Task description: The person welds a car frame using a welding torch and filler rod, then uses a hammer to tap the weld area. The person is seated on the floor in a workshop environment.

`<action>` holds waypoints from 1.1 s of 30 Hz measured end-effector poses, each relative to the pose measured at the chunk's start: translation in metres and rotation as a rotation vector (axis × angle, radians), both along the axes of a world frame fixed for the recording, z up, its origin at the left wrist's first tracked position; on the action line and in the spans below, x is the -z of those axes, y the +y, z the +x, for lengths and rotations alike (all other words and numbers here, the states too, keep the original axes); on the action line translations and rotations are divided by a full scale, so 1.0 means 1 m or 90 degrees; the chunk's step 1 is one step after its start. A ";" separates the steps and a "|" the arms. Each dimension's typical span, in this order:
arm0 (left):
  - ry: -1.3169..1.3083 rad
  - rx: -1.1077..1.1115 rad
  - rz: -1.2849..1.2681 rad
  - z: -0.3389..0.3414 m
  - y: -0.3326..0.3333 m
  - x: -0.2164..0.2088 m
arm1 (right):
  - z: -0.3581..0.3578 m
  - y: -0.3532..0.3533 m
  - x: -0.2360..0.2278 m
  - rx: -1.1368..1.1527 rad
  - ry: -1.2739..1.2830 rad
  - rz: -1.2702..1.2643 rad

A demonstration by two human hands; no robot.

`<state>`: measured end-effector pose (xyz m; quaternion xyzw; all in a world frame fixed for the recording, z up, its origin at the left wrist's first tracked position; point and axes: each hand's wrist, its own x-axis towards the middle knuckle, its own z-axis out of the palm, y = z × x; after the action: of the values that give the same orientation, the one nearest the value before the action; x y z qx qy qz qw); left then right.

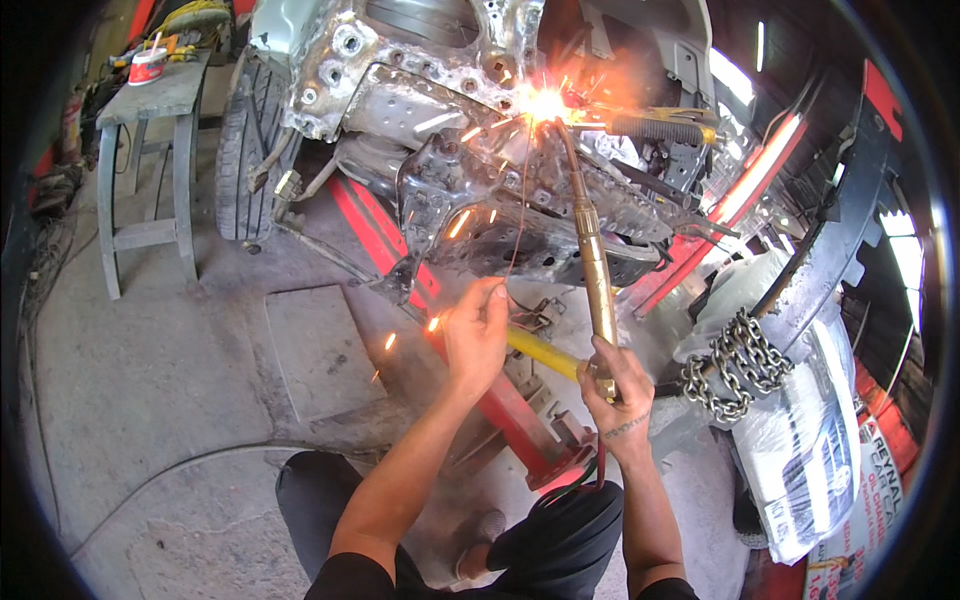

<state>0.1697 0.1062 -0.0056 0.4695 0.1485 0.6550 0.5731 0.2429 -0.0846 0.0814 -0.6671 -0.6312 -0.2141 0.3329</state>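
My right hand (pixel 617 382) grips the brass handle of a long gas torch (pixel 592 250), whose tip reaches up to a bright flame spot (pixel 542 103) on bare, perforated car body metal (pixel 470 170). Sparks fly down from that spot. My left hand (pixel 477 330) pinches the lower end of a thin filler rod (pixel 519 220) that runs up toward the glowing point. Hoses trail from the torch down past my right wrist. I am crouched, with dark trousers at the bottom of the view.
A red steel frame rail (pixel 500 400) with a yellow bar (pixel 540 352) runs under the car. A tyre (pixel 252 150) stands left, beside a grey wooden stool (pixel 150 110) with a cup. A chain (pixel 740 365) wraps a beam on the right, over white sacks (pixel 800 450).
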 end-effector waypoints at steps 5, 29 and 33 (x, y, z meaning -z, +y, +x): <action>-0.021 -0.005 0.004 -0.001 -0.002 0.000 | 0.001 0.000 0.002 0.001 -0.018 0.006; 0.051 -0.058 0.283 -0.054 -0.067 0.009 | 0.024 -0.020 0.060 -0.038 -0.132 0.111; 0.201 0.118 0.265 -0.055 -0.068 0.026 | 0.018 -0.024 0.060 -0.051 -0.118 0.104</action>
<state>0.1143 0.0381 -0.0318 0.6848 0.0545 0.5349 0.4919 0.2609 -0.1086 0.0209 -0.5896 -0.6657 -0.3120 0.3345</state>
